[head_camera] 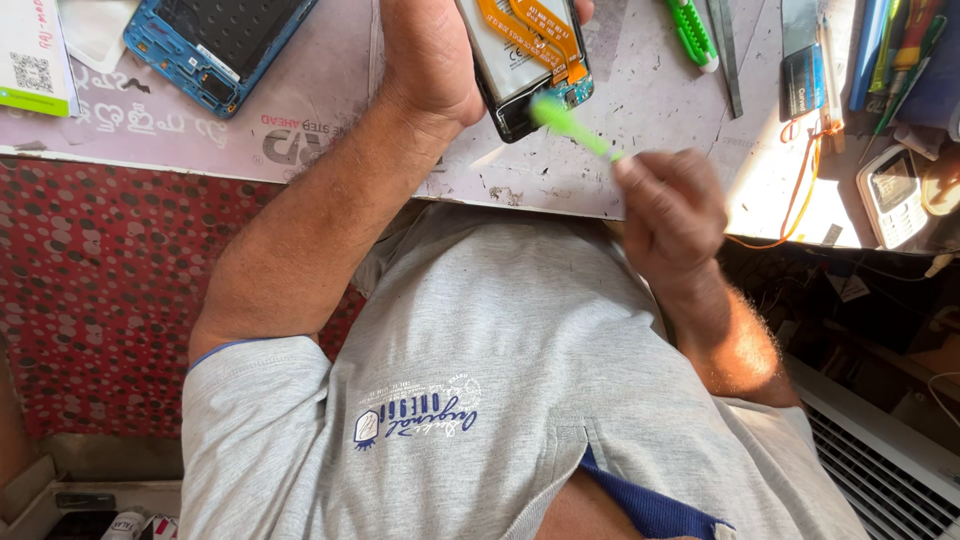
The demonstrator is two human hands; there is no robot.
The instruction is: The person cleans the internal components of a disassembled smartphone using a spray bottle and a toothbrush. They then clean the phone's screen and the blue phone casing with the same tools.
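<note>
The head camera looks down, so the picture appears turned over: the bench point(640, 110) is at the top and the person's grey shirt point(480, 380) fills the lower half. The left hand point(432, 55) is closed around an opened phone point(525, 60) and holds it a little above the bench, just past the near edge; inside the phone I can see a pale battery and an orange flex cable point(535, 30). The long axis of the phone runs away from the person, and its lower end points toward the body. The right hand point(668, 205) is closed in a pinch on a thin green pry tool point(570, 125), which is blurred. This tool lies diagonally, from the right hand up and across to the lower end of the phone, where its tip is at or touching the bottom corner; the blur hides the exact contact. So the phone lies forward and to the left of the right hand, and the left hand already grips it. Further on the bench there are a blue phone frame point(215, 45) well apart to the left, a green cutter point(692, 35), several screwdrivers point(900, 50), an orange wire point(805, 170) and a small keypad phone point(892, 195) at the right.
</note>
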